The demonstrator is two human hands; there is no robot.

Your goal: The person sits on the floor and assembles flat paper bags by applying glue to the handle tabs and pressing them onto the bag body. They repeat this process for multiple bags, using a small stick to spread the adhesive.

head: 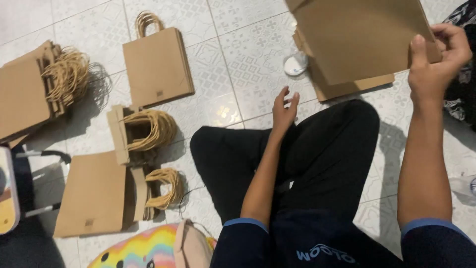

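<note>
My right hand [436,59] grips the right edge of a flat brown paper sheet [357,34], lifted off a stack of brown paper sheets [347,87] on the tiled floor at the upper right. My left hand [283,111] hovers empty above my knee, fingers apart, a little left of the stack. I sit cross-legged in dark trousers [307,164].
Finished brown paper bags with rope handles lie on the left: one flat bag [157,67], a pile at far left [29,94], another bag [94,193] at lower left. Bundles of rope handles [148,130] lie between them. A small white round object [296,64] sits by the stack. A colourful bag [148,248] lies near my knee.
</note>
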